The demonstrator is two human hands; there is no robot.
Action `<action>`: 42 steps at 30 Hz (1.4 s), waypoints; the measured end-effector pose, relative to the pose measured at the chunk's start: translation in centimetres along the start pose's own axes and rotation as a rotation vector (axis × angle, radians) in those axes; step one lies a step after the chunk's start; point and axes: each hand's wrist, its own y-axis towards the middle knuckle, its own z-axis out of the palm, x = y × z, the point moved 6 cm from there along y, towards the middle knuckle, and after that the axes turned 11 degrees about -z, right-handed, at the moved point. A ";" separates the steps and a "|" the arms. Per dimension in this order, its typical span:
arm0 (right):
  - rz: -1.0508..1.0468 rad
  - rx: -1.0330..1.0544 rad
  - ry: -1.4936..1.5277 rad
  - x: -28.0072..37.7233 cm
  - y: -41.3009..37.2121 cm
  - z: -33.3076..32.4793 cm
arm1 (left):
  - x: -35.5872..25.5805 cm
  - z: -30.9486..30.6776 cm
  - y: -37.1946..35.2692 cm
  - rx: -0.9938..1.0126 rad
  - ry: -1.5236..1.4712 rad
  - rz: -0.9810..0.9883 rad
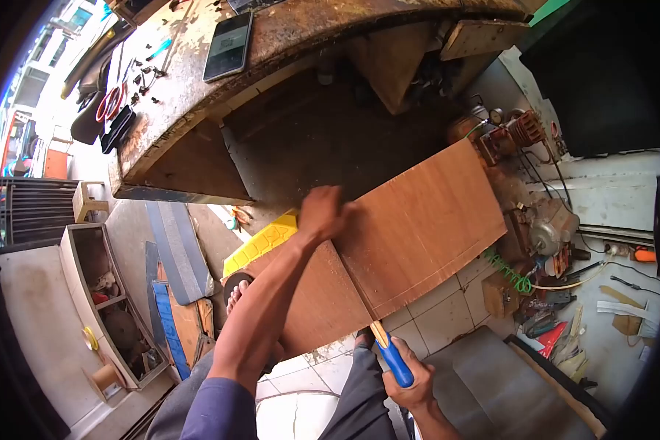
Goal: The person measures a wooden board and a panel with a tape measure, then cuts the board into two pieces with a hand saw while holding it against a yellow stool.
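Observation:
A brown plywood board (425, 213) lies across in front of my legs, with a dark straight line running over it from near my left hand to its near edge. My right hand (411, 381) is wrapped round the blue handle of a tool (396, 364). The tool's narrow tan part meets the board's near edge at the end of that line; its working end cannot be made out. My left hand (323, 214) is at the board's far edge, its fingers blurred and partly hidden. A foot (236, 290) rests at the board's left end, beside a yellow plastic piece (264, 240).
A worn workbench (176, 99) stands ahead, bearing a phone (229, 45), scissors (111, 104) and small dark parts. To the right are an air compressor (517, 136) and a green coiled hose (510, 273). An open-fronted cabinet (73, 271) lies at left.

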 end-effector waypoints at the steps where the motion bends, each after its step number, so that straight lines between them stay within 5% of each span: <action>1: 0.010 0.004 0.003 -0.1 0.0 0.2 | -2.0 1.3 0.8 0.115 -0.038 -0.009; 5: 0.099 0.079 -0.037 2.1 -0.9 -2.3 | -3.3 6.2 3.5 0.529 -0.005 -0.186; 7: 0.222 0.239 -0.131 3.4 -6.5 -5.8 | -3.7 6.4 3.5 0.545 -0.002 -0.181; 8: 0.070 0.181 -0.056 6.2 -7.2 -8.3 | -3.8 6.2 3.2 0.532 -0.007 -0.190; 11: 0.046 0.066 -0.112 5.4 -6.4 -7.5 | -3.5 6.8 3.0 0.512 -0.001 -0.211; 12: 0.244 0.159 -0.075 4.2 -5.1 -6.4 | -3.4 7.0 3.2 0.498 0.010 -0.224; 15: 0.149 -0.044 0.046 -1.5 -0.2 -1.1 | -2.8 6.6 3.5 0.457 0.009 -0.212; 21: 0.115 0.101 0.158 6.1 -6.8 -9.6 | -2.6 6.3 3.5 0.478 0.012 -0.233; 26: 0.269 0.150 0.055 0.6 -3.0 -3.5 | -2.9 6.0 3.0 0.414 0.044 -0.266; 27: 0.126 0.083 0.024 -2.2 -1.7 -0.5 | -3.4 5.6 2.4 0.402 0.070 -0.239; 31: 0.222 0.189 0.056 0.3 -3.4 -3.9 | -3.3 5.7 2.9 0.465 0.098 -0.268; 34: 0.054 0.171 -0.043 4.2 -5.0 -8.9 | -3.8 6.0 2.7 0.488 0.079 -0.289; 36: -0.255 0.022 -0.322 5.4 -5.2 -9.6 | -3.4 5.9 2.4 0.490 0.082 -0.320; 37: 0.158 0.106 -0.042 4.2 -5.6 -8.6 | -3.4 6.0 1.9 0.473 0.084 -0.311; 39: 0.278 0.128 0.076 -0.9 -2.8 -3.1 | -3.7 5.5 3.0 0.424 0.090 -0.287; 42: 0.132 0.075 0.029 -1.7 -1.2 -1.8 | -3.2 4.9 3.8 0.424 0.113 -0.307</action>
